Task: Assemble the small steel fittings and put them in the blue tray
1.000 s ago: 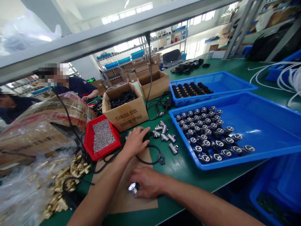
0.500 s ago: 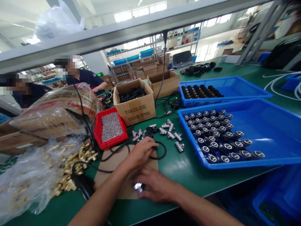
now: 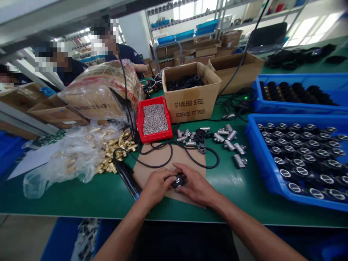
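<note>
Over a brown cardboard sheet [image 3: 146, 165] on the green table, my left hand [image 3: 159, 184] and my right hand [image 3: 195, 184] hold a small fitting [image 3: 178, 181] between them, with a black part around its metal top. My left fingers pinch it from the left, and my right fingers curve round its right side. Beyond the hands lie silver metal fittings [image 3: 239, 161] and a small heap of black parts [image 3: 200, 137]. A black cable [image 3: 214, 152] loops across the sheet. The black tool [image 3: 126, 177] lies left of my left hand.
A red bin [image 3: 153, 137] of small metal pieces stands beside a carton [image 3: 190, 105] of black parts. Brass fittings [image 3: 108, 159] spill from a plastic bag [image 3: 67, 156] at left. A blue tray [image 3: 266, 174] of black-and-silver fittings is at right. Two or more people sit across the table.
My left hand has come back from the black parts to the fitting at my right hand. A black part now surrounds the fitting's top. The camera view has turned left and downward.
</note>
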Motion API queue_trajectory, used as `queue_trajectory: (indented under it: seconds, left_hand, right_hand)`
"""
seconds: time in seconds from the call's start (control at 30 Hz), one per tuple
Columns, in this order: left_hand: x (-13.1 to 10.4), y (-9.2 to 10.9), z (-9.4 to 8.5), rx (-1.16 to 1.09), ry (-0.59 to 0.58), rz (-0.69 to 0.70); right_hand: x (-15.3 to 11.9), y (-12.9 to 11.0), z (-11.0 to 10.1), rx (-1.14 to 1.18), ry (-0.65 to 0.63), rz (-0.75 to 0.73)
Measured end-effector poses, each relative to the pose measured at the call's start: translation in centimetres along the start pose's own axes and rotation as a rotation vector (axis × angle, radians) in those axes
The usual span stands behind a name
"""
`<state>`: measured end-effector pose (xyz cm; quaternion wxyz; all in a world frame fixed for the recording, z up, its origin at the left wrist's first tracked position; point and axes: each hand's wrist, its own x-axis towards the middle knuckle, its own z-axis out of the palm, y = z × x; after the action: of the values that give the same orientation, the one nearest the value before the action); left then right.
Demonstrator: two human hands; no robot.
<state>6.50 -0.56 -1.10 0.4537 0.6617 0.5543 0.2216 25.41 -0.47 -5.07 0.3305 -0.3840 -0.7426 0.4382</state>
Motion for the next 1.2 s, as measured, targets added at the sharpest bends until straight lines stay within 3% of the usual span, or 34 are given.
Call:
queue_trajectory:
  seconds: [0.23, 0.4, 0.53, 1.1, 1.2]
  left_hand:
    - [-0.4, -0.7, -0.4, 0.13, 0.024, 0.172]
    - [-1.6, -0.2, -0.3, 0.12, 0.082, 0.144]
    - [-2.4, -0.5, 0.3, 0.15, 0.064, 0.162]
    - [-2.0, -1.9, 1.1, 0.065, 0.1, 0.124]
    - [-2.0, -2.1, 1.2, 0.054, 0.103, 0.114]
  right_hand:
    - [-0.1, 0.5, 0.1, 0.052, -0.055, 0.021]
    - [0.0, 0.4, 0.2, 0.053, -0.043, 0.03]
    - [0.1, 0.3, 0.3, 0.044, -0.04, 0.027]
    - [-0.1, 0.7, 0.4, -0.029, -0.057, 0.061]
    - [0.4, 0.0, -1.0, -0.002, -0.16, 0.086]
